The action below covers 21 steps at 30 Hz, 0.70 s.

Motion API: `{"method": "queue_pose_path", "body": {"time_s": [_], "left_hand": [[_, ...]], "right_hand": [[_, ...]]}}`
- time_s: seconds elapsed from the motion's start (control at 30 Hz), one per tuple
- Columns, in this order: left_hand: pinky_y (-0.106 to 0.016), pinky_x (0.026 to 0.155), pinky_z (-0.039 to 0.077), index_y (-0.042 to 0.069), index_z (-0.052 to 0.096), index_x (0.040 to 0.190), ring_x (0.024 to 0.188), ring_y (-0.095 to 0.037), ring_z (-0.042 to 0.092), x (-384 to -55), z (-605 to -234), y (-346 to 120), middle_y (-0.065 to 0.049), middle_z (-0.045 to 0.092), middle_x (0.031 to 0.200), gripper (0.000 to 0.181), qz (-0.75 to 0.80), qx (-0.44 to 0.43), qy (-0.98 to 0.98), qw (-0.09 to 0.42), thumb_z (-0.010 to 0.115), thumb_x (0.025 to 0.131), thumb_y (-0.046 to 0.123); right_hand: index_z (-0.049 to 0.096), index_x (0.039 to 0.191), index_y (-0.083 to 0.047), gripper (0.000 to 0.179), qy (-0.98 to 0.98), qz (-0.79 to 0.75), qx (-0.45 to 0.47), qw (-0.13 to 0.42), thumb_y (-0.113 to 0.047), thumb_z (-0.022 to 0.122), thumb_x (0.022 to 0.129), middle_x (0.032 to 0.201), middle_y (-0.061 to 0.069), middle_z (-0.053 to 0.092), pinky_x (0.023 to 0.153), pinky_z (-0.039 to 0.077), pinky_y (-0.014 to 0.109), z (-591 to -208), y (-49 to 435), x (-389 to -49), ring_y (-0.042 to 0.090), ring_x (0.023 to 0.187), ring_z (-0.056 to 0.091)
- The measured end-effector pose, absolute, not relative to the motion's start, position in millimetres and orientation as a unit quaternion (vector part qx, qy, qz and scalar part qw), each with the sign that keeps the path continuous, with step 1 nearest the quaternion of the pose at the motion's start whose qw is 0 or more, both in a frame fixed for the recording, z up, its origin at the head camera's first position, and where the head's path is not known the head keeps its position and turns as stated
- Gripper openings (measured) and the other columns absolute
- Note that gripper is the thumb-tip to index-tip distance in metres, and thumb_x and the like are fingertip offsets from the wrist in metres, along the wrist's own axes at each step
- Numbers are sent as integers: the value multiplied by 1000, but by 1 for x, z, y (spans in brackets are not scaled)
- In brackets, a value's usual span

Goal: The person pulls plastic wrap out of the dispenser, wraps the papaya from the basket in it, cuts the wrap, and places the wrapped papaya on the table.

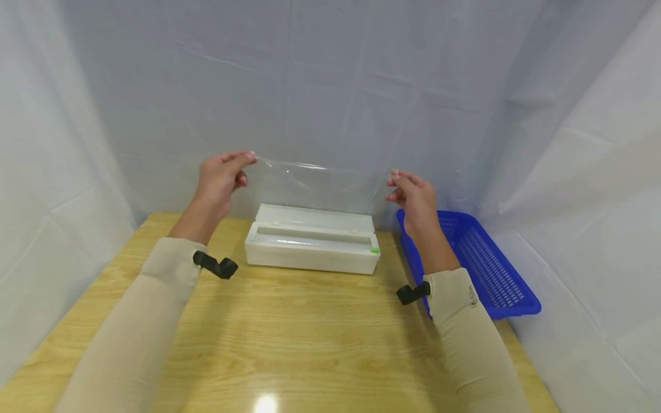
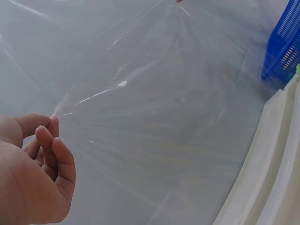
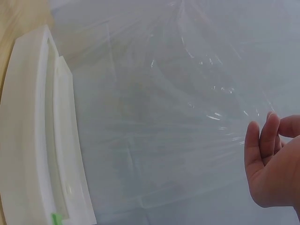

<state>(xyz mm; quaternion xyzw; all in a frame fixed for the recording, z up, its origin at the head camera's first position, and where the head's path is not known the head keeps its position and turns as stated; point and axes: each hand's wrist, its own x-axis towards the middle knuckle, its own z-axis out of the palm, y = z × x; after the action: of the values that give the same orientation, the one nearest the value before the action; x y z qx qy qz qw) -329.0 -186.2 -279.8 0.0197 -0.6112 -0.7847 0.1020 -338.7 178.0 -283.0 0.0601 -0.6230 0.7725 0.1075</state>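
A sheet of clear plastic wrap [image 1: 315, 180] is stretched between my two hands, above and behind a long white dispenser box. Thumb and fingertips of my left hand [image 1: 219, 178] pinch its left corner; creases fan out from that grip in the left wrist view. At the other corner, my right hand [image 1: 417, 198] pinches the film the same way. The white box [image 1: 312, 258] lies on the table below, its lid [image 1: 315, 218] raised at the back. Inside shows a pale roll [image 1: 310, 241], and a small green tab [image 1: 374, 250] sits at the right end.
A blue perforated basket [image 1: 490, 269] stands at the table's right side, partly behind my right forearm. The wooden table [image 1: 299, 332] carries the box. White sheeting [image 1: 330, 74] hangs at the back and on both sides.
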Motion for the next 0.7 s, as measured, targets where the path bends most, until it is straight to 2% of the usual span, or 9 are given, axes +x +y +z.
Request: {"method": "queue_pose_path", "body": {"time_s": [0.13,0.47,0.7], "left_hand": [[-18,58,48,10,72,108,57,-8,50,-329,-275,-188,4,74,99,23,-790,18,-603,106,78,90,23],[-19,57,49,8,74,104,54,-8,51,-322,-262,-186,4,75,94,20,-809,1,-576,115,80,88,20],[-20,58,50,9,74,103,55,-9,50,-314,-257,-188,2,75,97,18,-817,-17,-564,117,79,89,19]], "right_hand": [[70,106,-7,10,-620,774,68,112,-9,63,99,81,-1,69,66,57,24,-279,178,-338,9,56,54],[69,111,-2,16,-612,777,86,115,-10,63,99,82,0,70,68,59,25,-268,180,-331,10,56,55],[71,107,-5,12,-606,780,96,120,-11,65,98,83,1,69,67,59,25,-262,180,-324,10,55,54]]}}
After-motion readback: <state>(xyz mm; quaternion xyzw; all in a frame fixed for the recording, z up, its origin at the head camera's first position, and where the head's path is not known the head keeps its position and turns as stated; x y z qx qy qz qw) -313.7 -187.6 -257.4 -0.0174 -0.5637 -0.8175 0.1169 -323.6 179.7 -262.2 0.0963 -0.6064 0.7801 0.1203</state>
